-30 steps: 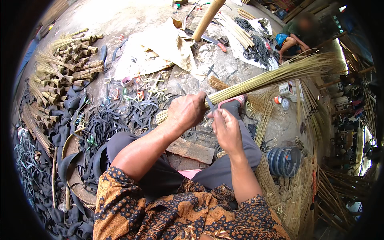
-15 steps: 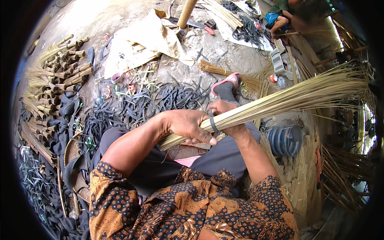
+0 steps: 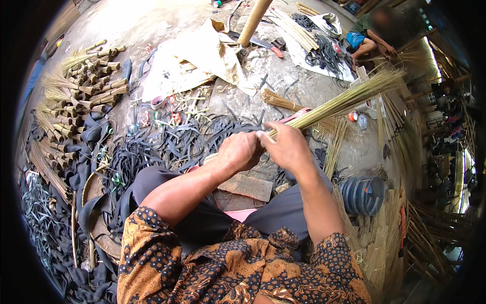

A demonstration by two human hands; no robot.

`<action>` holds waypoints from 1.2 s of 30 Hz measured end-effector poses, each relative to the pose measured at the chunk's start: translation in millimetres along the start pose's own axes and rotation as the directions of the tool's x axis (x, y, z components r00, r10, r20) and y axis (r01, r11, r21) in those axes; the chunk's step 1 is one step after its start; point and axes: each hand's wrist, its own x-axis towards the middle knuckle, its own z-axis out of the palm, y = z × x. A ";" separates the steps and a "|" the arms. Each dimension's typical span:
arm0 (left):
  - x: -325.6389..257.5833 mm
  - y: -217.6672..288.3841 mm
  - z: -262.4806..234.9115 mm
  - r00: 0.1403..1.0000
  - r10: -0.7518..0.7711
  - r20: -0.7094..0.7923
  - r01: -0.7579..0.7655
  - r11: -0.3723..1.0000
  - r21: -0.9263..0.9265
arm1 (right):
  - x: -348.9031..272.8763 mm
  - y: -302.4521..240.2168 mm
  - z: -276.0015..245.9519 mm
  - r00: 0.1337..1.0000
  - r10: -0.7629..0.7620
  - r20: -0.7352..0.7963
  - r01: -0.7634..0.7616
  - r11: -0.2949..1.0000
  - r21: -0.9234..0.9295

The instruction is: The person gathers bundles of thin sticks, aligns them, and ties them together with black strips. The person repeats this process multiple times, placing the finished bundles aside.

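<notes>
While both hands closed round the near end of a bundle of thin straw-coloured sticks (image 3: 334,104), the risks lay mostly in the grip; the left hand (image 3: 242,151) was wrapped into a fist about the butt of the bundle, its fingers pressed together round it, and the right hand (image 3: 287,147) lay just beyond, its fingers curled over the sticks where a thin band seemed to sit; the bundle ran up and away from the fingers to the right, its far end fanned loose in the air. If either fist slackened, I judged the sticks could slide against one another and the butt go uneven, or the whole fan could spill; a loose binding would likely cause the same. Springy tips swinging so far beyond the fingers might also catch the tied bundles (image 3: 283,100) lying on the floor just past the hands, or the black rubber strips (image 3: 167,147) heaped to the left of the fingers. A wooden block (image 3: 246,186) lay below the hands, between the knees, and a dark ribbed coil (image 3: 362,195) sat to the right of the right forearm. What the fingertips did was hidden; I could not tell whether they pinched a band, a strip or only the sticks; the butt end was buried in the left fist; another person (image 3: 377,35) far beyond the fingers was blurred, and the rim of the view bent and darkened everything there.
</notes>
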 end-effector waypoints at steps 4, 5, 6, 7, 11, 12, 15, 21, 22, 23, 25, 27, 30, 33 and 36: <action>-3.9 -6.0 3.4 0.999 0.052 0.001 -0.052 0.998 0.048 | 8.9 1.5 8.6 0.949 0.151 0.276 -0.237 0.920 0.312; -3.7 -8.6 3.4 0.998 0.053 -0.035 -0.052 0.998 0.031 | 4.8 3.6 11.3 0.964 0.113 0.242 -0.216 0.864 0.455; -2.6 -11.2 2.4 0.996 0.056 -0.069 -0.055 0.998 0.013 | -2.3 5.3 14.0 0.976 0.085 0.202 -0.190 0.787 0.587; -1.1 -13.6 1.8 0.993 0.060 -0.103 -0.060 0.998 -0.005 | -10.2 7.4 18.3 0.985 0.066 0.159 -0.160 0.692 0.704; 6.9 -16.0 0.3 0.971 0.022 -0.236 -0.018 1.000 0.020 | -44.4 15.2 40.2 0.990 0.117 0.078 -0.126 0.489 0.863; 9.0 -14.9 0.2 0.968 0.009 -0.250 -0.001 0.999 0.032 | -48.6 18.6 41.6 0.944 0.242 0.226 -0.320 0.486 0.813; 14.0 -9.6 -2.2 0.978 -0.062 -0.198 0.076 0.995 0.064 | -57.8 20.3 43.4 0.961 0.193 0.199 -0.275 0.762 0.587; 17.1 -8.9 -24.9 0.993 -0.077 -0.086 0.077 0.997 -0.001 | -93.7 36.0 23.1 0.993 -0.120 -0.005 0.112 0.910 0.398; 14.6 -8.1 -28.7 0.997 -0.020 -0.068 0.011 0.992 -0.124 | -98.2 42.6 21.8 0.993 -0.117 0.008 0.105 0.920 0.378; 12.1 -6.5 -32.4 0.999 0.024 -0.043 -0.034 0.970 -0.242 | -101.0 50.4 21.0 0.995 -0.095 0.035 0.075 0.923 0.377; 5.2 -0.3 -38.7 0.992 0.120 0.031 -0.101 0.928 -0.359 | -99.2 68.9 17.4 0.993 -0.109 0.033 0.094 0.949 0.300; -3.8 9.3 -42.7 0.972 0.195 0.132 -0.114 0.880 -0.460 | -89.0 84.1 14.6 0.996 -0.072 0.051 0.056 0.965 0.255; -15.1 22.0 -46.2 0.865 0.351 0.358 -0.100 0.820 -0.564 | -64.0 96.3 10.1 0.957 -0.276 -0.085 0.284 0.954 0.094; -18.6 29.6 -44.9 0.622 0.483 0.616 0.222 0.646 -0.731 | -40.3 87.6 6.9 0.781 -0.608 -0.144 0.602 0.794 -0.082; -16.2 26.2 -43.6 0.659 0.420 0.624 0.285 0.628 -0.724 | -29.2 63.8 -5.5 0.740 -0.646 -0.187 0.655 0.755 -0.015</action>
